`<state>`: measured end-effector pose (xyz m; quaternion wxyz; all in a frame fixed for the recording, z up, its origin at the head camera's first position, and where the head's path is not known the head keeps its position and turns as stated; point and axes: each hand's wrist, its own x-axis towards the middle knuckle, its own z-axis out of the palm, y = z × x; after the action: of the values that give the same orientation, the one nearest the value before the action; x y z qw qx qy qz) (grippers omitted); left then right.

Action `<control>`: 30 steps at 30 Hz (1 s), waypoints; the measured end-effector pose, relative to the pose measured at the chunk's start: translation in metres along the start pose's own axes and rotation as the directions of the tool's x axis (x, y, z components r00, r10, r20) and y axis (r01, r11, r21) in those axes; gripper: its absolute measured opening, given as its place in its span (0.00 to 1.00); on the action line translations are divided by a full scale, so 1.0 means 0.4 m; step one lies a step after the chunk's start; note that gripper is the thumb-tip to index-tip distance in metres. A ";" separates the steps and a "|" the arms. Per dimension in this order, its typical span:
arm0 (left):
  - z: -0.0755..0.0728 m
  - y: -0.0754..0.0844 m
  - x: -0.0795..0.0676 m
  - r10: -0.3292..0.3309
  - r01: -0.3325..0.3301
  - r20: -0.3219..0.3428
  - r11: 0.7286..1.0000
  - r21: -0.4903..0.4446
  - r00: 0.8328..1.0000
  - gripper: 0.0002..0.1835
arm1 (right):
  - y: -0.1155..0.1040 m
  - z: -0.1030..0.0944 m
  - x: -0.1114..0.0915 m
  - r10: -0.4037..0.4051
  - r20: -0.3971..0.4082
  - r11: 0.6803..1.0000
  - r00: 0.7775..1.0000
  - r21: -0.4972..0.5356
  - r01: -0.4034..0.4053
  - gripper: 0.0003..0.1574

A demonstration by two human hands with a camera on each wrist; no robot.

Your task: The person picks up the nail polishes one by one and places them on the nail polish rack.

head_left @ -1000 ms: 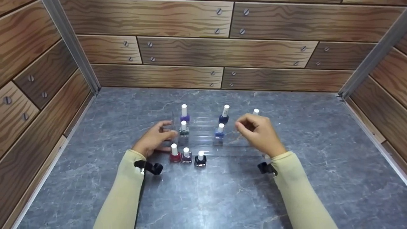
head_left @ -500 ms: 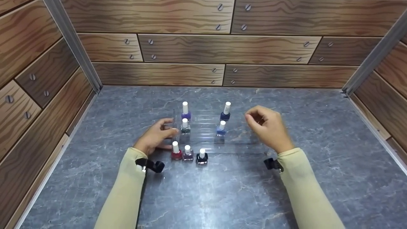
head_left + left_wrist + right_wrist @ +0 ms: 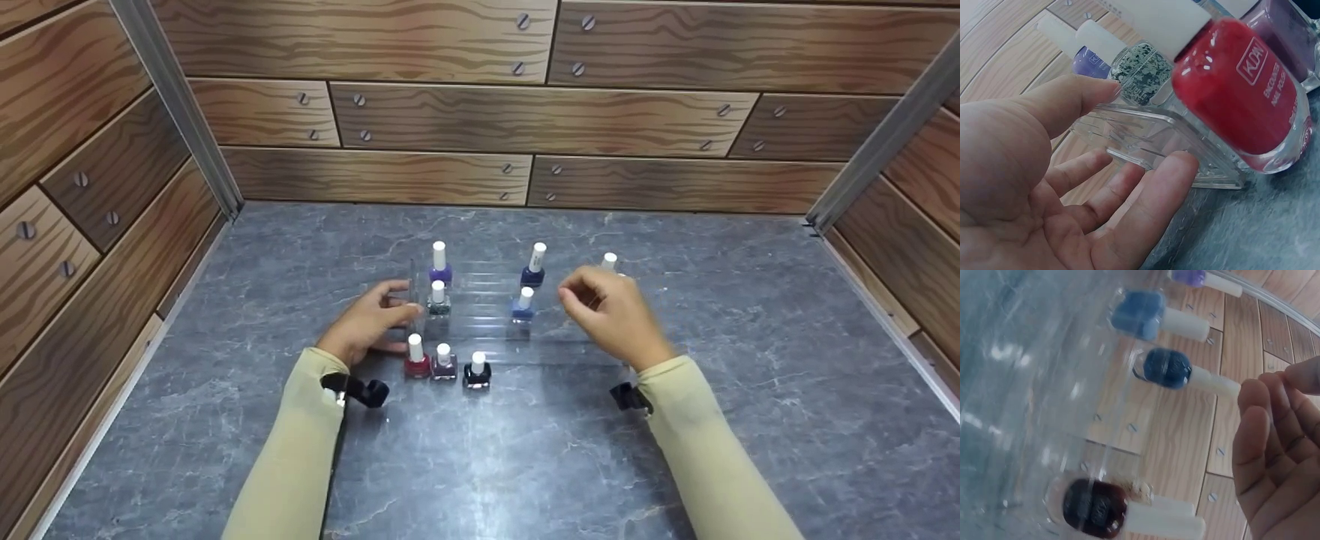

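Note:
My left hand [image 3: 369,322] grips the left end of a clear acrylic rack [image 3: 1168,121], thumb at its top edge and fingers spread along the side panel. Just beside it are a red nail polish bottle [image 3: 1235,90] and one with dark flakes [image 3: 1140,73]. My right hand [image 3: 611,311] hovers over the rack's right part, fingers curled and fingertips near the thumb, nothing visible between them. Under it, the right wrist view has a dark red nail polish [image 3: 1095,508] with a beige-flecked bottle [image 3: 1135,490] partly hidden behind. A white cap [image 3: 609,261] shows past the hand.
Upright on the rack are purple [image 3: 440,271], navy [image 3: 533,275] and light blue [image 3: 523,308] nail polishes. In front, a mauve bottle [image 3: 444,366] and a black bottle [image 3: 478,373] stand on the grey marbled table [image 3: 480,465]. Wood-patterned walls [image 3: 435,120] enclose it.
My right hand shifted right and up, covering the white cap at the right, then came back left and down, so that cap shows again. The left hand stays on the rack.

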<state>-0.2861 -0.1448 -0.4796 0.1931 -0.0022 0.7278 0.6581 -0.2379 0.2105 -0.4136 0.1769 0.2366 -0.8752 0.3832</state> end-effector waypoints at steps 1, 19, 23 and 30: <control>0.000 0.000 0.000 0.000 0.000 0.001 1.000 0.000 1.000 0.40 | -0.001 0.008 -0.001 -0.011 0.004 1.000 1.000 0.003 0.011 0.03; -0.004 0.003 0.001 -0.016 0.016 -0.006 1.000 -0.008 1.000 0.41 | -0.067 0.128 -0.030 -0.193 0.369 0.974 0.909 -0.037 0.222 0.17; -0.006 0.000 0.002 -0.024 0.024 -0.018 1.000 -0.002 1.000 0.41 | -0.078 0.155 -0.036 -0.223 0.460 0.962 0.859 -0.038 0.270 0.22; -0.003 -0.001 0.003 -0.024 0.024 -0.028 1.000 -0.011 0.999 0.41 | -0.075 0.165 -0.035 -0.295 0.505 0.928 0.811 -0.049 0.368 0.18</control>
<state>-0.2876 -0.1456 -0.4801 0.1907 -0.0213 0.7270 0.6593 -0.2184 0.1469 -0.4454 0.0306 0.4615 -0.8615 0.2094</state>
